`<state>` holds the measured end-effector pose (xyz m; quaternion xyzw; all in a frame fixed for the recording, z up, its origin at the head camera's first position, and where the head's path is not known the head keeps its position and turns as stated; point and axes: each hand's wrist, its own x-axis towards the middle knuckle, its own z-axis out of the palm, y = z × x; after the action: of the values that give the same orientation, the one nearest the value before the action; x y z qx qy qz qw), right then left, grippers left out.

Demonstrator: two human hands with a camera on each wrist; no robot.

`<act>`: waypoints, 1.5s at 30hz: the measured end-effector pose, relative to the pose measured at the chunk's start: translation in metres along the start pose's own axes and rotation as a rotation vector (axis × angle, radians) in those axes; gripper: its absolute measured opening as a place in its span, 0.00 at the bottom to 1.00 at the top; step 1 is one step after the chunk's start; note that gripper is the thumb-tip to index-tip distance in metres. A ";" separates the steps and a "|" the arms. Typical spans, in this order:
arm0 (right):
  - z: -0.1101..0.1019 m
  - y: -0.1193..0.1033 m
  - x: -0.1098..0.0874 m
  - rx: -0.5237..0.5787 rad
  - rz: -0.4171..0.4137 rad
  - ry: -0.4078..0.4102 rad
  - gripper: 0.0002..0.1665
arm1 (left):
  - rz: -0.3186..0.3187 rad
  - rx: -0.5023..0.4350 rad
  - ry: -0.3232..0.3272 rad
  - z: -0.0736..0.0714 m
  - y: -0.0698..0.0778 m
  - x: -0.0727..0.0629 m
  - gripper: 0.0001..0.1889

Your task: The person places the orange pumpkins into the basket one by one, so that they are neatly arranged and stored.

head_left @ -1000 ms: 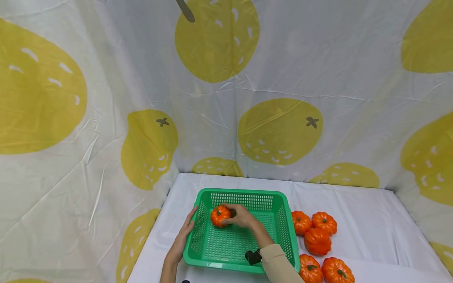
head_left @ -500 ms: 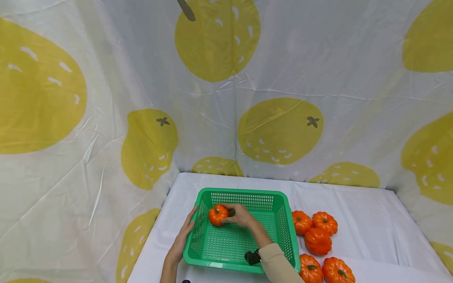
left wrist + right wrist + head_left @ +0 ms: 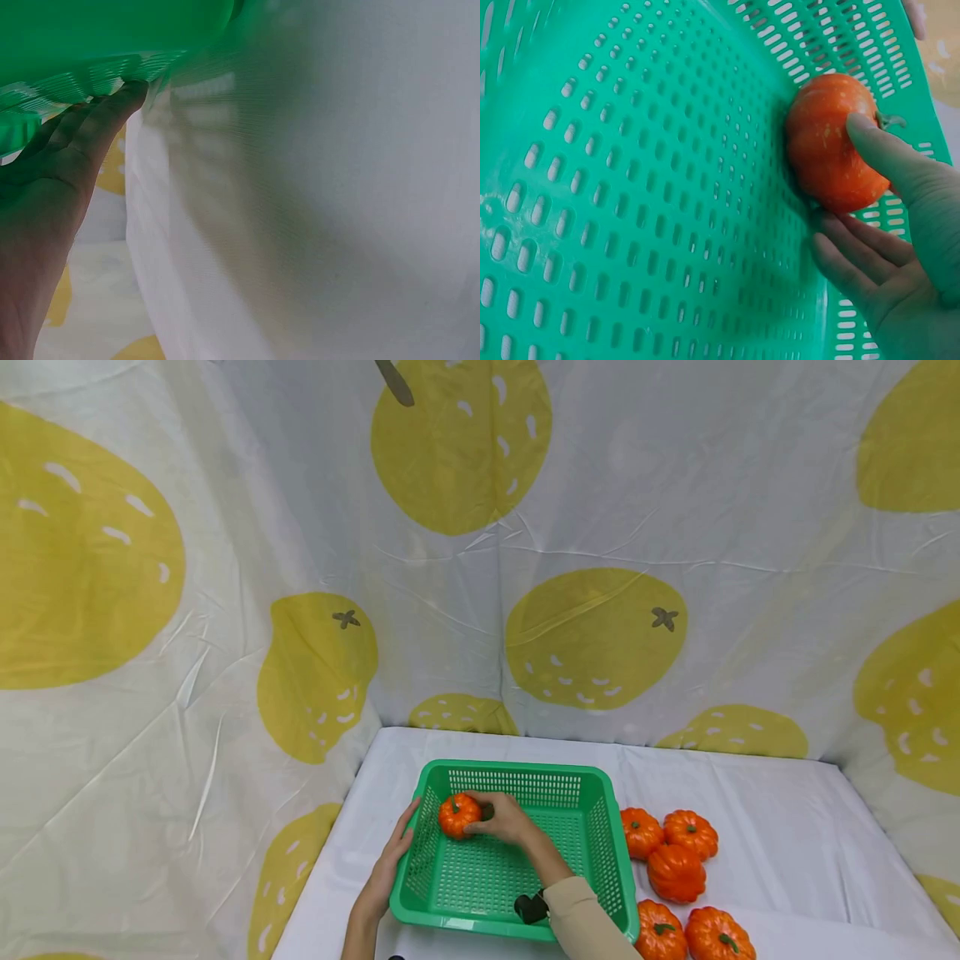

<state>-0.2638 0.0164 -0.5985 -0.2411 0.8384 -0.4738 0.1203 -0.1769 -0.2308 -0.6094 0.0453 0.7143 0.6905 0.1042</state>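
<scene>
A green perforated plastic basket (image 3: 517,766) sits on the white-covered table. Inside its back left corner is a small orange pumpkin (image 3: 459,817) with a green stem. My right hand (image 3: 504,818) holds this pumpkin from its right side. In the right wrist view the thumb (image 3: 889,150) lies on the pumpkin (image 3: 825,146) near its stem, with the other fingers around its lower side, close over the basket floor (image 3: 630,202). Outside the basket, my left hand (image 3: 386,864) rests against the left wall; the left wrist view shows its fingers (image 3: 112,112) extended along the basket's side (image 3: 112,37).
Right of the basket lie several more orange pumpkins (image 3: 677,872), some close against its right wall. A dark wrist camera (image 3: 531,907) is strapped on the right arm over the basket. Lemon-print curtains (image 3: 592,635) hang behind and beside the table (image 3: 780,843).
My right hand has moved the pumpkin slightly left inside the basket, toward the left wall. The left hand has stayed at the basket's side.
</scene>
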 end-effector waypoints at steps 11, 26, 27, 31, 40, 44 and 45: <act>-0.019 -0.005 -0.014 0.012 0.030 -0.110 0.48 | -0.001 -0.004 -0.001 0.001 0.001 0.000 0.28; -0.088 -0.033 -0.084 0.012 0.107 0.010 0.47 | 0.004 -0.011 -0.001 0.000 -0.001 -0.001 0.28; -0.092 -0.033 -0.089 0.012 0.108 0.029 0.47 | 0.002 -0.013 0.000 0.000 -0.001 -0.001 0.28; -0.111 -0.032 -0.109 0.006 0.124 0.093 0.48 | -0.004 -0.012 -0.001 0.001 -0.001 -0.001 0.29; -0.148 -0.016 -0.153 -0.076 0.128 0.221 0.47 | -0.004 -0.006 0.008 0.000 -0.001 0.000 0.28; -0.162 -0.007 -0.171 -0.104 0.173 0.248 0.47 | -0.006 -0.005 0.009 0.000 -0.002 0.000 0.28; -0.166 -0.005 -0.175 -0.106 0.184 0.248 0.47 | -0.008 -0.006 0.010 0.000 -0.002 0.000 0.28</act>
<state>-0.1837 0.2266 -0.5121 -0.1090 0.8893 -0.4418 0.0460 -0.1768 -0.2306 -0.6110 0.0388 0.7130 0.6924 0.1033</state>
